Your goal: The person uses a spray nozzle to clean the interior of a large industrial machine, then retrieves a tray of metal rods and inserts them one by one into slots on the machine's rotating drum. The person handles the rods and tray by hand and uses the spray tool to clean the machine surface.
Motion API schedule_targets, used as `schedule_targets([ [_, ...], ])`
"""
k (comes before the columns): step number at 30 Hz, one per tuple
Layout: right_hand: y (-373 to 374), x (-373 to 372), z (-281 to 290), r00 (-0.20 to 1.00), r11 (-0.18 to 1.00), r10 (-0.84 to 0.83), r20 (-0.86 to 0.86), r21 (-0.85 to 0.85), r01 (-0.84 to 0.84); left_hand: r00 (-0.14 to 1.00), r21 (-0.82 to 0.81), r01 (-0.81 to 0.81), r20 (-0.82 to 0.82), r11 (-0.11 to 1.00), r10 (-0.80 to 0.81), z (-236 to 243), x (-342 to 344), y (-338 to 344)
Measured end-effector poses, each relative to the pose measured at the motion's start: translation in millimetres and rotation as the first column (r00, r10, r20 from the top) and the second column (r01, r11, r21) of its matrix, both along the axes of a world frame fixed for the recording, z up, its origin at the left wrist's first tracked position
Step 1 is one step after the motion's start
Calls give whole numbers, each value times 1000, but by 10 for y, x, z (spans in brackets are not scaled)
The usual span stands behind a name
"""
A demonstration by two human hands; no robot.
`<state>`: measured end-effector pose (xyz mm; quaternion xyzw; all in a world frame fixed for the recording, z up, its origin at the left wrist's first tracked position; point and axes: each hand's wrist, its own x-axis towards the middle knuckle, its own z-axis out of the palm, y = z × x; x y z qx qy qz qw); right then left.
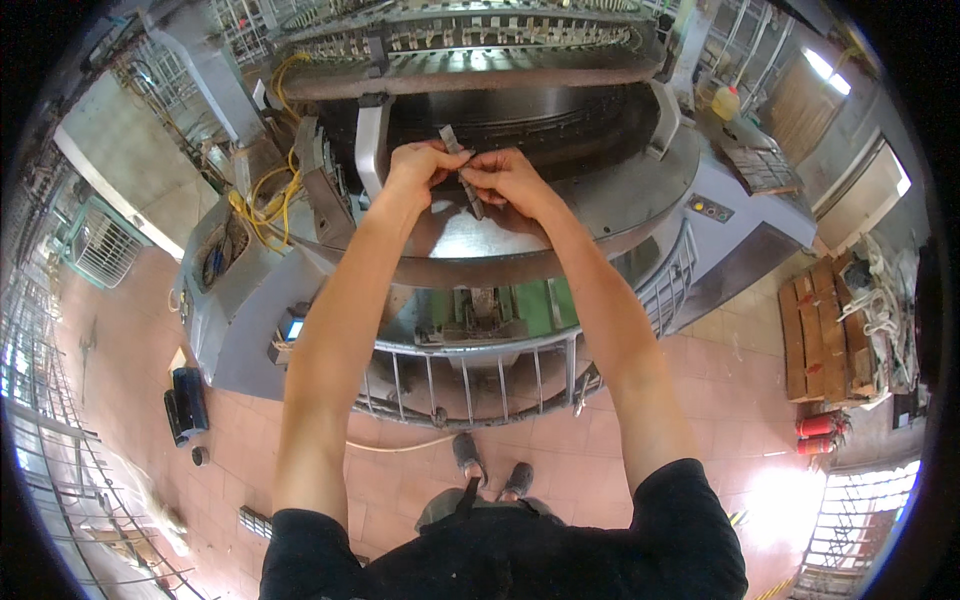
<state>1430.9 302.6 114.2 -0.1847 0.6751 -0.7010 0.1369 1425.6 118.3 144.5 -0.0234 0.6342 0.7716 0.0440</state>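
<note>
Both my arms reach forward over the round metal bed (600,200) of a large circular knitting machine. Between my hands is a narrow grey metal strip (448,137), tilted, with its upper end leaning left. My left hand (422,165) pinches it near the middle with thumb and forefinger. Close beside it, my right hand (508,180) grips the strip slightly lower, fingers bent. The fingers cover the strip's middle, so any small part there is hidden. The lower end of the strip hangs just above the shiny plate.
A curved metal guard rail (480,350) stands before me. Grey brackets (372,150) rise from the bed, under a ring of needle parts (480,38). Yellow cables (265,205) hang at left. Wooden crates (820,330) and red fire extinguishers (818,435) stand right; a black case (187,400) lies left.
</note>
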Motion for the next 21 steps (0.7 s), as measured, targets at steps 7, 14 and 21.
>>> schedule_targets([
  [7, 32, 53, 3, 998, 997, 68, -13, -45, -68, 997, -6, -49, -67, 999, 49, 182, 303, 100],
  [14, 28, 61, -19, 994, 990, 106, 37, -101, -101, 999, -28, -15, 37, 999, 16, 157, 313, 2],
  [21, 79, -40, -75, 996, 979, -77, 54, -185, 86, 994, 132, 1, 108, 991, -15, 61, 127, 15],
])
